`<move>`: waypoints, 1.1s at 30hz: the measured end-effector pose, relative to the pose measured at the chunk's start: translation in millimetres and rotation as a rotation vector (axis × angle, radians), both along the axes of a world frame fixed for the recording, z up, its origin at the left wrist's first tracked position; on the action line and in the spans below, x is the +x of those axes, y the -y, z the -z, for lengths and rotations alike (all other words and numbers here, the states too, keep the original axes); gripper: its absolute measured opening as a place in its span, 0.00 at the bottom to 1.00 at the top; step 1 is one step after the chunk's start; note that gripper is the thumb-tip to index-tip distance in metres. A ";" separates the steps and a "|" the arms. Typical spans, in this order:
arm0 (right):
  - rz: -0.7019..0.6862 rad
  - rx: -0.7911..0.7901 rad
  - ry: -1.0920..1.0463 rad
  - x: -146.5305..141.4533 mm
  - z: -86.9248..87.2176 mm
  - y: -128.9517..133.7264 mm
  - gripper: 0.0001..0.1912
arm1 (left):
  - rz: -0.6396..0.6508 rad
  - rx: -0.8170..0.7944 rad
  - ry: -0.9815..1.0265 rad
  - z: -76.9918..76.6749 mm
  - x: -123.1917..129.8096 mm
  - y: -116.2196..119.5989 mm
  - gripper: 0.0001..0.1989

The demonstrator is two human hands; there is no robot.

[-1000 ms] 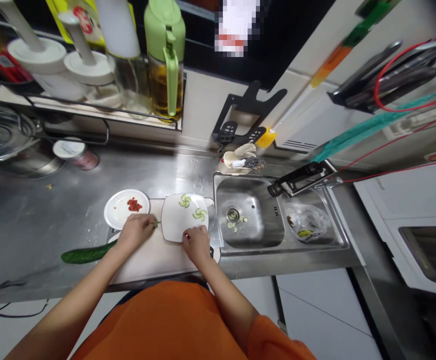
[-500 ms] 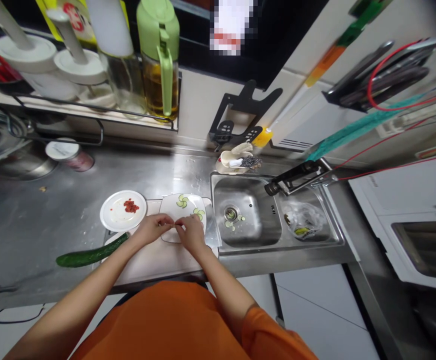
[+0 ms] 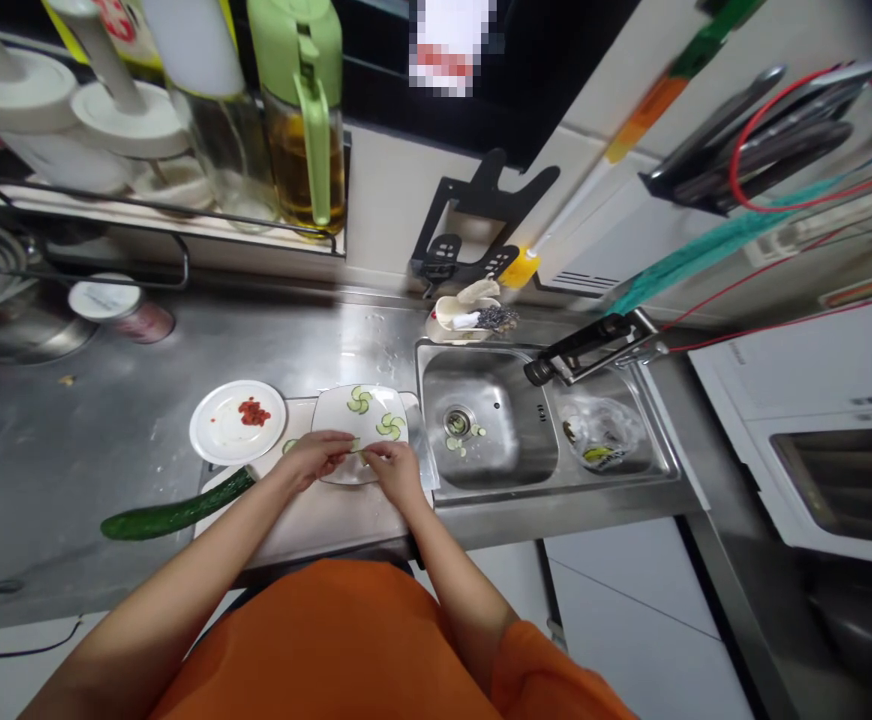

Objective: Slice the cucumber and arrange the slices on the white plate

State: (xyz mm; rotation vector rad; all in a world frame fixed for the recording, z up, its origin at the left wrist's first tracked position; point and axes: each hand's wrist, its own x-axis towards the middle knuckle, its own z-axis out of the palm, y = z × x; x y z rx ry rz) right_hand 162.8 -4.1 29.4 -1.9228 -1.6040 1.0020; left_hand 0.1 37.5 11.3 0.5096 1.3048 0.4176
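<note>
Hands close together above the square plate (image 3: 331, 412), fingertips nearly meeting. Left hand (image 3: 308, 460) in a pinch on a thin green slice (image 3: 356, 445); right hand (image 3: 398, 468) with fingers curled just beside, but cannot tell whether gripping it too. Two green swirls (image 3: 359, 400) on the plate, near twelve and three o'clock.

Could tear or drop the slice, likely from too hard a pinch or wet, slick flesh. Could also smear the three o'clock swirl, from a brush of the right fingers, very near its lower edge. Could roll the cucumber (image 3: 177, 510) off the board (image 3: 316, 525), from a nudge of the left forearm, close by its cut end.

Cucumber at about eight o'clock from the plate, partly on the board, partly out over the counter (image 3: 46, 450). Long axis slanting, slightly bowed: pale cut end towards between two and three o'clock, dark whole tip towards between eight and nine. Round plate (image 3: 218, 430) with red bits (image 3: 254, 411) at nine; sink (image 3: 511, 450) at three.
</note>
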 end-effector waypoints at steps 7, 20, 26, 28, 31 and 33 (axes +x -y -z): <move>0.143 -0.177 -0.061 0.0 10.4 6.2 0.07 | 0.224 0.268 -0.261 15.3 4.5 1.0 0.14; -0.019 -0.273 0.377 -11.1 9.9 9.6 0.06 | 0.689 0.572 -0.771 -3.8 18.1 5.7 0.10; -0.053 -0.259 0.404 -16.1 9.9 9.6 0.05 | 0.739 0.578 -0.805 -4.5 19.2 6.8 0.10; -0.065 -0.243 0.426 -16.8 9.2 10.3 0.04 | 0.744 0.581 -0.808 -5.1 19.7 7.7 0.09; -0.092 -0.209 0.449 -16.1 8.2 13.0 0.04 | 0.730 0.607 -0.819 -5.2 20.1 10.2 0.09; -0.128 -0.155 0.466 -14.4 7.8 16.9 0.06 | 0.722 0.630 -0.828 -4.2 20.3 12.2 0.09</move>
